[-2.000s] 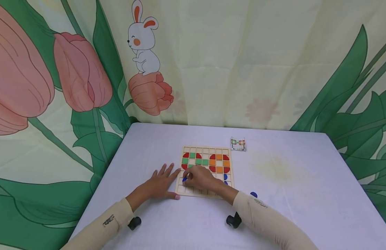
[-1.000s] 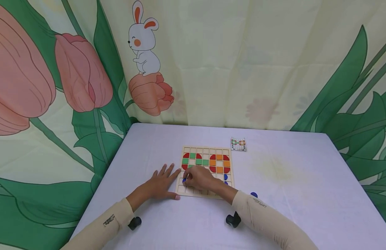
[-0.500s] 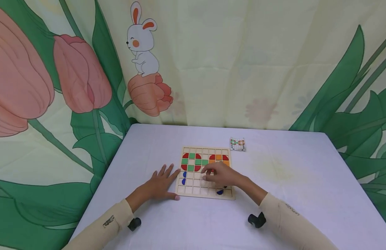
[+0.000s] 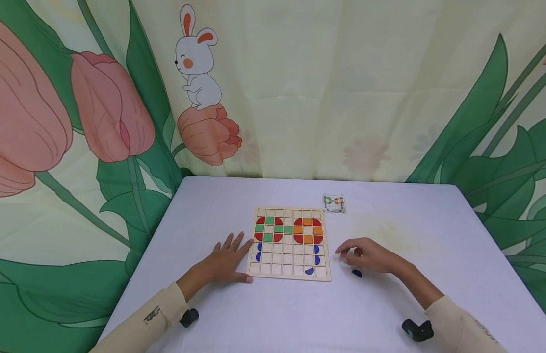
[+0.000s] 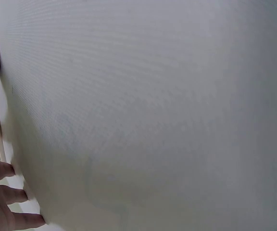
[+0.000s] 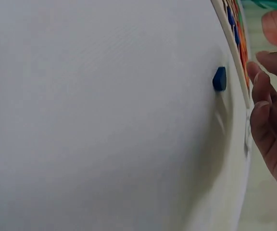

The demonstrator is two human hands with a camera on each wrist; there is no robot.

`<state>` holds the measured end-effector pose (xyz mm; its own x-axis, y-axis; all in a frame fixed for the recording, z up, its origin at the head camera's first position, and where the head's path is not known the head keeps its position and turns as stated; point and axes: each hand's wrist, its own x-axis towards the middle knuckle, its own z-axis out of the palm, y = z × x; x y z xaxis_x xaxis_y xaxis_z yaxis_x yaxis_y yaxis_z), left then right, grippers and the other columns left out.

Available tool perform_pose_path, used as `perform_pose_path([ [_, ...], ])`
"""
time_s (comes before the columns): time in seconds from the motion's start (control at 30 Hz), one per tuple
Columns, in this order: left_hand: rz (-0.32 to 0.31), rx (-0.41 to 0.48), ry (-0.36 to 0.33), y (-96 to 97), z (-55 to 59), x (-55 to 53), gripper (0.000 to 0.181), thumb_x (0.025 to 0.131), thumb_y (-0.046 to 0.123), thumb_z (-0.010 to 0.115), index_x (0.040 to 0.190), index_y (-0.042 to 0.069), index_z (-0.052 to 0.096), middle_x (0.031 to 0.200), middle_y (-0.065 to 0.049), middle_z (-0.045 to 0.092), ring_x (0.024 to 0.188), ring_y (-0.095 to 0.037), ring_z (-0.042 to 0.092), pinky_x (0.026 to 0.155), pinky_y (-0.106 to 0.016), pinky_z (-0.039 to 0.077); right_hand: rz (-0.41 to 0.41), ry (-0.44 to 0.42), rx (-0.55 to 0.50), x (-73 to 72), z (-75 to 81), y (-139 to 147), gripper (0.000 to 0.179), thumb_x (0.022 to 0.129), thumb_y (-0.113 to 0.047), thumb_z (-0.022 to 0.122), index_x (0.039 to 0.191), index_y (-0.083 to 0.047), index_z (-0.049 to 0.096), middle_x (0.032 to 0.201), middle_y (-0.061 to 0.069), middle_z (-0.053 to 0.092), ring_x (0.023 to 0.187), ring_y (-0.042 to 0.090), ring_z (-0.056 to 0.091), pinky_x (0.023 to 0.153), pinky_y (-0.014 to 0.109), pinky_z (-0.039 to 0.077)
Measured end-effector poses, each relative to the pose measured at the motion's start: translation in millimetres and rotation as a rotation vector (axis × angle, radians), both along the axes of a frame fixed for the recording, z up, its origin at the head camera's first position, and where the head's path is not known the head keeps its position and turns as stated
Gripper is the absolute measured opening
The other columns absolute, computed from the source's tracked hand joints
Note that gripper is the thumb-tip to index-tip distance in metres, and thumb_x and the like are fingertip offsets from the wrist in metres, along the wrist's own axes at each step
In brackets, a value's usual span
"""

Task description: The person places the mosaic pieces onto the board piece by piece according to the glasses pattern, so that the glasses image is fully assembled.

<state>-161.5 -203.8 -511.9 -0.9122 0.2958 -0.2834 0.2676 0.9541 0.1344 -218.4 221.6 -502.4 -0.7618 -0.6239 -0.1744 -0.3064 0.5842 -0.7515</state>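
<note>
A square wooden grid board (image 4: 283, 280) lies on the table with coloured pieces in its cells. Green squares (image 4: 288, 229) and orange squares (image 4: 307, 239) sit among red rounded corner pieces (image 4: 298, 239). Below them are several blue half-round pieces (image 4: 309, 270). My left hand (image 4: 224, 261) rests spread on the cloth, little more than its fingertips at the board's left edge. Right of the board, my right hand (image 4: 373, 256) hovers with loosely bent fingers and nothing between them. Just under it a loose blue half-round piece (image 4: 357, 273) lies on the cloth, seen also as a blue block (image 6: 220, 79) in the right wrist view.
A small pattern card (image 4: 334, 203) showing a similar coloured layout lies beyond the board's upper right corner. White cloth (image 4: 281, 314) covers the table. Behind it hangs a curtain (image 4: 299, 98) printed with tulips and a rabbit.
My right hand has left the blue pieces on the board's left side and moved right, past the board, to above the loose blue piece. The left hand stays in place.
</note>
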Motion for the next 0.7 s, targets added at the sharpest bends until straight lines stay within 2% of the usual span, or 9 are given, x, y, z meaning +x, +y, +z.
perform_pose_path([
  [0.27, -0.003, 0.005, -0.001, -0.2, 2.1, 1.8, 0.109, 0.075, 0.072, 0.071, 0.161, 0.024, 0.025, 0.168, -0.014, 0.016, 0.153, -0.046, 0.013, 0.113, -0.071, 0.024, 0.062, -0.022, 0.038, 9.9, -2.6, 33.6, 0.024, 0.091, -0.010, 0.072, 0.113, -0.018, 0.075, 0.111, 0.000, 0.069, 0.083, 0.010, 0.055, 0.070, 0.021, 0.049],
  [0.43, 0.002, 0.007, 0.002, -0.9, 1.7, 1.4, 0.109, 0.075, 0.071, 0.071, 0.161, 0.025, 0.024, 0.169, -0.013, 0.015, 0.154, -0.046, 0.011, 0.114, -0.071, 0.023, 0.081, -0.020, 0.034, 10.8, -6.7, 37.2, 0.022, 0.090, -0.017, 0.075, 0.112, -0.022, 0.076, 0.105, -0.003, 0.066, 0.083, 0.009, 0.053, 0.070, 0.021, 0.048],
  [0.7, -0.010, -0.009, 0.009, -2.1, -2.9, -1.0, 0.109, 0.075, 0.075, 0.068, 0.161, 0.026, 0.023, 0.169, -0.012, 0.015, 0.154, -0.045, 0.012, 0.114, -0.070, 0.024, 0.085, 0.009, 0.041, 11.9, -11.0, 35.2, 0.021, 0.090, -0.020, 0.076, 0.111, -0.023, 0.077, 0.099, -0.007, 0.065, 0.082, 0.007, 0.053, 0.069, 0.020, 0.048],
])
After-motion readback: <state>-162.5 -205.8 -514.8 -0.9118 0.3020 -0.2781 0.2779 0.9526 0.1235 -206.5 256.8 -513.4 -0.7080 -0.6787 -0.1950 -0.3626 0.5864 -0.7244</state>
